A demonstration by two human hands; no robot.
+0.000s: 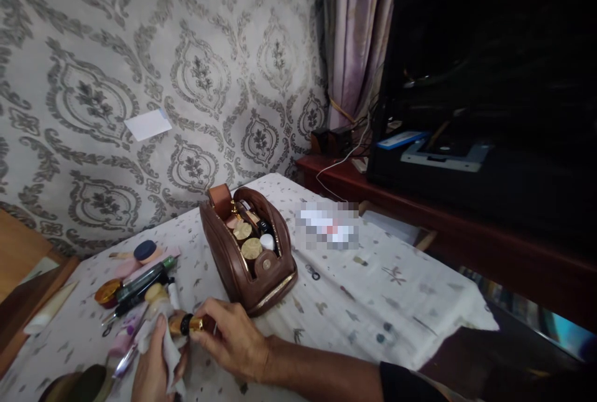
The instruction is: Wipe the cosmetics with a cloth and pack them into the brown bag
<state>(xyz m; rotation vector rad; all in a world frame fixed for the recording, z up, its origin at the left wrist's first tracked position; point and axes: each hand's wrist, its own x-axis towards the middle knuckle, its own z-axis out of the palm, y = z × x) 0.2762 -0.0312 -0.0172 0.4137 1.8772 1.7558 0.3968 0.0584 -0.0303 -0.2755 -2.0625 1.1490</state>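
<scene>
A small bottle with a gold and black neck (185,325) lies between my two hands, low and left of centre. My left hand (152,361) is closed round a white cloth (171,347) that wraps the bottle's left part. The fingers of my right hand (233,338) pinch the gold end of the bottle. Just beyond my right hand stands an open brown leather bag (222,265), with gold-lidded jars (252,249) and a white-capped item (267,242) inside. Left of it lie a dark green tube (142,282), an amber jar (108,292) and a jar with a dark blue lid (145,250).
A patterned white cloth covers the table (345,315). At the far left lies a cream tube (51,308). Purple items (125,335) are beside my left hand. A large black screen (485,91) stands on a red-brown cabinet (420,209) at right. Something blurred lies behind the bag.
</scene>
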